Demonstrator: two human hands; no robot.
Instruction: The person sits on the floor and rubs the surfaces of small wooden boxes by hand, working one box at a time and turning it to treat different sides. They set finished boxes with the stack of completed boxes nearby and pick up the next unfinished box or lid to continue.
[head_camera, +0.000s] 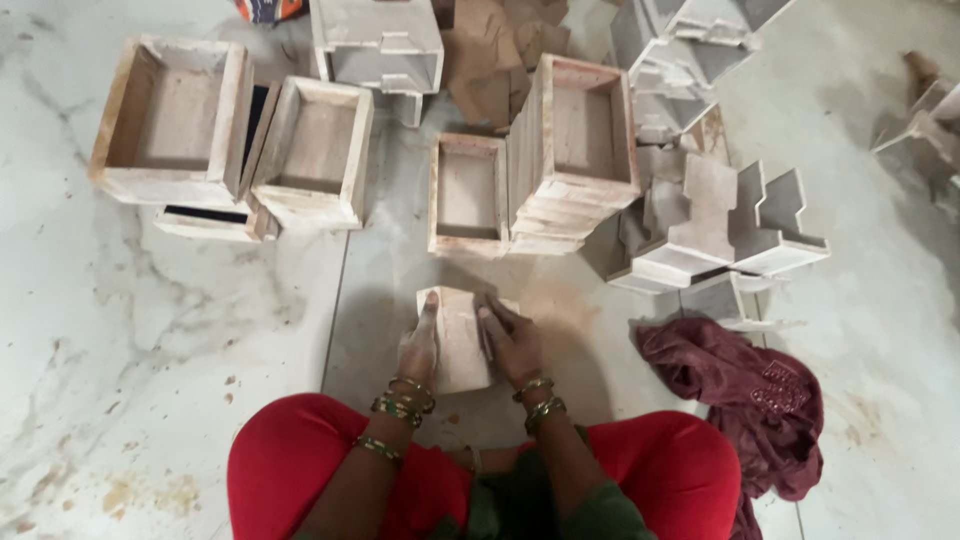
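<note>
A small pale wooden box (458, 335) rests on the marble floor right in front of my knees. My left hand (421, 345) clasps its left side, fingers pointing away from me. My right hand (510, 340) lies on its right top edge and presses a small dark strip, probably sandpaper, against the wood. Both wrists wear bangles. My red-clad knees fill the bottom of the view.
Open wooden boxes (175, 120) stand at the back left, with one more box (468, 195) and a stack of them (575, 150) in the middle. Stepped wooden pieces (735, 225) lie at the right. A maroon cloth (760, 400) lies by my right knee.
</note>
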